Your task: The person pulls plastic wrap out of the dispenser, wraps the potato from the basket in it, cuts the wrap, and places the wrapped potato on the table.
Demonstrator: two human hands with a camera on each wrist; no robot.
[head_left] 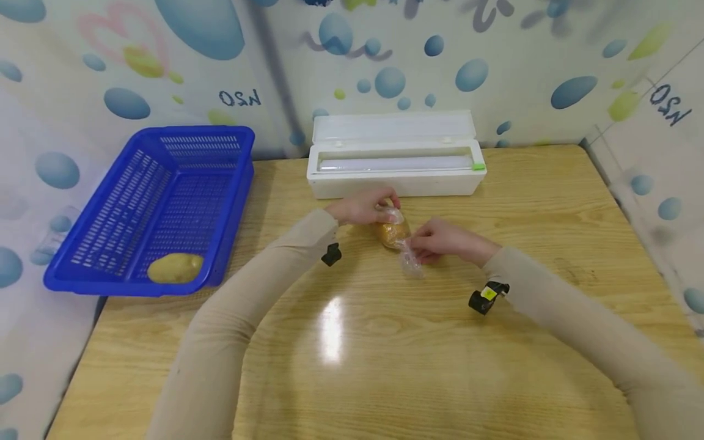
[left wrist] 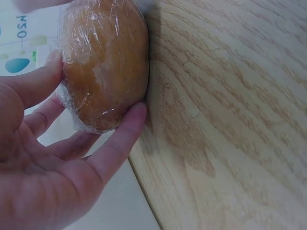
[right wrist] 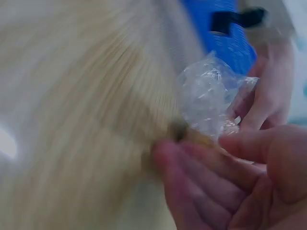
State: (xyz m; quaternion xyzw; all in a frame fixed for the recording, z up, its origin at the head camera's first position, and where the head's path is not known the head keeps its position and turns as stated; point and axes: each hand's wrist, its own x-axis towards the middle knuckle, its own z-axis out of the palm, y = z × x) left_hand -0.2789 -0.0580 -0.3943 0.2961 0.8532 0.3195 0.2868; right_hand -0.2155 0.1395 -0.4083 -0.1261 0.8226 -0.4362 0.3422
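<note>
A potato [head_left: 393, 234] wrapped in clear cling film lies on the wooden table in front of the white box. My left hand [head_left: 360, 208] grips its far left end, thumb and fingers spread around it in the left wrist view, where the wrapped potato [left wrist: 108, 62] shows glossy, creased film. My right hand [head_left: 448, 238] pinches the gathered loose end of cling film [head_left: 411, 263] at the near right of the potato. In the blurred right wrist view, crumpled film [right wrist: 206, 91] stands out beyond the curled fingers [right wrist: 216, 177].
Behind the hands, a white cling film dispenser box [head_left: 396, 184] stands with its lid raised, a roll [head_left: 396, 163] inside and a green tab [head_left: 478, 166] at its right. A blue plastic basket [head_left: 228, 220] at the left holds an unwrapped potato [head_left: 175, 268]. A patterned wall covering borders the table.
</note>
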